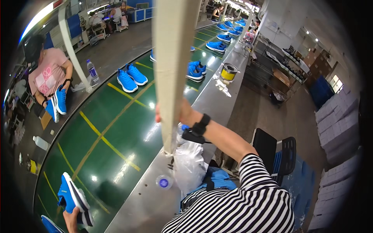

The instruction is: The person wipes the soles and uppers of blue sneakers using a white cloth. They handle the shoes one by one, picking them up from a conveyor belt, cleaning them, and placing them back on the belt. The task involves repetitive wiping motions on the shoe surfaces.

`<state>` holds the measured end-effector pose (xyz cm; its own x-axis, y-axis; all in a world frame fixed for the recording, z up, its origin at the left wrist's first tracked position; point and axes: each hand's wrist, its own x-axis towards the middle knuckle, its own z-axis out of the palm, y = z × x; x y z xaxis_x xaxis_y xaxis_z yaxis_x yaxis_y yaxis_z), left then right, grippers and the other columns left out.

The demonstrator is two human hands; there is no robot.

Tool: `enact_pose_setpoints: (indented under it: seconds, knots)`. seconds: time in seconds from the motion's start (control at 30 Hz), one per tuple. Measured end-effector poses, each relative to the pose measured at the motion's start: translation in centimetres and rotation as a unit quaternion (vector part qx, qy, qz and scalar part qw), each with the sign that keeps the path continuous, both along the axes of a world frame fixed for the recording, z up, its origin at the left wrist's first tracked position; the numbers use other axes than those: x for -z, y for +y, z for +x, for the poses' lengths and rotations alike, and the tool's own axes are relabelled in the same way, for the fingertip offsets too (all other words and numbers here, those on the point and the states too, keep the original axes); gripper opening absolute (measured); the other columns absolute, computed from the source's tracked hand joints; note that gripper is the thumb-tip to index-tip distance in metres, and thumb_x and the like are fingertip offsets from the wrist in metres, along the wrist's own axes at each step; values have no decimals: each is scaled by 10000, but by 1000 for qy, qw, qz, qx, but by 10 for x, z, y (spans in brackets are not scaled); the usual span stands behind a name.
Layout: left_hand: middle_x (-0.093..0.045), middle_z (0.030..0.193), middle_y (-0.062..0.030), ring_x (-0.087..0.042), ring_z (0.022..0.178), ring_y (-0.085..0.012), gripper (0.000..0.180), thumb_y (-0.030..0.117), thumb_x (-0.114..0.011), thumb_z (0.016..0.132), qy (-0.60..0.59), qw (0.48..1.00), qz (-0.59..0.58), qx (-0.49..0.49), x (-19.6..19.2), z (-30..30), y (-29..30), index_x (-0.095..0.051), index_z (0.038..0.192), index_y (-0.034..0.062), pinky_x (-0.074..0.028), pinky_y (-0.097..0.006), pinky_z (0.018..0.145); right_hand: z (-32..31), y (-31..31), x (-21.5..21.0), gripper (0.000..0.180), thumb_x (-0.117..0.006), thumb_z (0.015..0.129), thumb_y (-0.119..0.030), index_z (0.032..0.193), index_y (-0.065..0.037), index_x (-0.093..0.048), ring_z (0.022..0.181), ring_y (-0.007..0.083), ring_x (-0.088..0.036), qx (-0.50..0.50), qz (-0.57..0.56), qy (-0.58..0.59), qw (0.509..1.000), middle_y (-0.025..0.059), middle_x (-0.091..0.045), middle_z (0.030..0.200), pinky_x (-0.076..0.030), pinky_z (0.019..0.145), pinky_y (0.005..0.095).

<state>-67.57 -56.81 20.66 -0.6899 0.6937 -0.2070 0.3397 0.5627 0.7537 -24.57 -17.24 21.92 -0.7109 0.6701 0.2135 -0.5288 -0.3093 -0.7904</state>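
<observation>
Gripped in the fingers of the left hand (71,220), at the lower left edge of view: a blue sneaker (72,196) with a white sole, tilted up, sole turned toward the right, raised over the near end of the green conveyor belt (116,132). Closed on its lower end, with only part of the hand showing. Probably light for its size, soft and yielding in the knit upper, firmer and springy along the foam sole; not fragile, not slippery. Best taken by the sole edge or heel, where the shape holds; pinching the upper likely just dents it. Right hand (182,113) up ahead, black strap at the wrist, pressed against a beige upright post (171,77) that hides most of the fingers: cannot tell whether curled around it or loose. Just below those fingers, a crumpled clear plastic bag (189,163) on the steel desk (143,202), and beside the bag a small round blue cap (164,181). Well beyond the left fingers, up the belt, a pair of blue sneakers (132,77) lying side by side, more pairs farther along. Far past the right fingers, a yellow tin (228,72) on the desk. Off to the left, across the belt, a seated co-worker in a pink shirt (48,75) holding another blue shoe (58,103).
</observation>
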Motion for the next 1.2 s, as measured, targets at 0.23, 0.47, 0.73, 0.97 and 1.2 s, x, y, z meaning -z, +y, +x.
enact_pose_setpoints:
  seconds: [0.23,0.47,0.73,0.97,1.2]
  knots:
    - [-559,1031,-204,-574,813,-198,582,295,-680,731,-158,970,75,169,-131,155,-31,-458,1191,18,-463,-291,698,1,-6,-12,294,-530,839,-289,933,-10,-542,658,199,-601,147,345,-149,915,75,-596,749,-484,601,311]
    - [-595,931,-157,-579,818,-184,580,300,-765,635,-117,920,243,286,-137,304,96,-538,1042,-45,-460,-311,730,12,16,3,259,-534,878,-262,966,-19,-551,737,82,-504,46,103,-87,990,9,-560,832,-433,675,238]
    - [-594,825,-163,-590,808,-237,629,413,-808,553,-6,970,79,232,-75,435,245,-584,885,-71,-453,-324,727,202,161,126,166,-548,857,-152,941,-11,-572,719,63,-470,181,3,-255,950,0,-537,800,-407,638,208]
    - [-549,756,-170,-521,734,-314,371,417,-697,637,312,897,-74,304,77,594,428,-666,825,99,-394,-406,674,301,144,153,584,-580,837,-271,1291,5,-338,1126,226,-423,56,114,-335,934,152,-459,1184,-332,951,304]
    - [-493,897,-176,-475,850,-328,591,206,-711,653,192,949,43,246,138,637,445,-445,1160,58,-398,-412,753,332,192,256,784,-698,680,-275,1310,-23,-303,1070,349,-489,-4,146,-471,870,240,-461,1167,-397,897,387]
